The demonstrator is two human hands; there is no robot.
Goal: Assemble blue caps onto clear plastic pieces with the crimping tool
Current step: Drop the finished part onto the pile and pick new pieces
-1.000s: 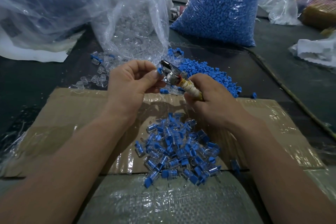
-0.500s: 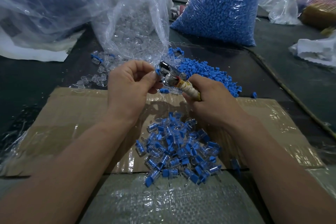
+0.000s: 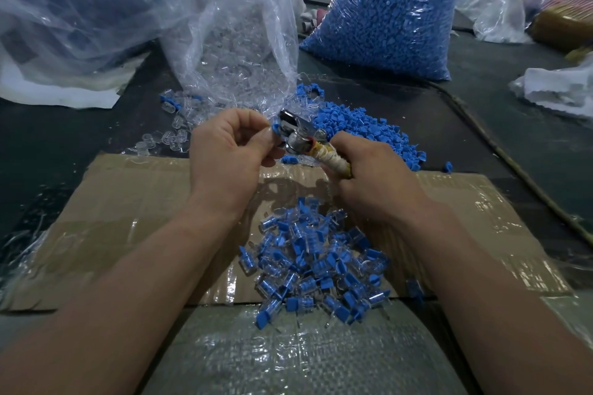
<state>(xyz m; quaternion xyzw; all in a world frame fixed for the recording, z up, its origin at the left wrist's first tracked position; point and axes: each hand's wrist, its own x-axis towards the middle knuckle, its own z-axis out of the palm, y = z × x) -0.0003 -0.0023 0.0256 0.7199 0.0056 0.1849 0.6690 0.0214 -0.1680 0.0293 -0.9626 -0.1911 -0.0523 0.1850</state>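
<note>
Between the two hands, above the cardboard sheet [image 3: 128, 208], sits the metal head of the crimping tool [image 3: 298, 135]. The right hand [image 3: 375, 179] is curled round its tape-wrapped handle. The left hand [image 3: 231, 151] pinches a small blue cap [image 3: 275, 131] between thumb and fingers right at the tool's head; whether a clear piece sits under the cap I cannot tell. Just below the hands, toward the person, a heap of finished pieces [image 3: 317, 263], clear bodies with blue caps, lies on the cardboard and spills onto a woven plastic sack [image 3: 288, 356] nearest the person. Beyond the right hand a loose pile of blue caps [image 3: 369, 135] lies on the dark worktop [image 3: 64, 138], and farther behind it stands a full bag of blue caps [image 3: 385, 13]. Beyond the left hand slumps a bag of clear plastic pieces [image 3: 237, 45], its lower edge close to the tool's head. A few loose clear pieces [image 3: 173, 138] are scattered on the worktop to the left of that hand.
</note>
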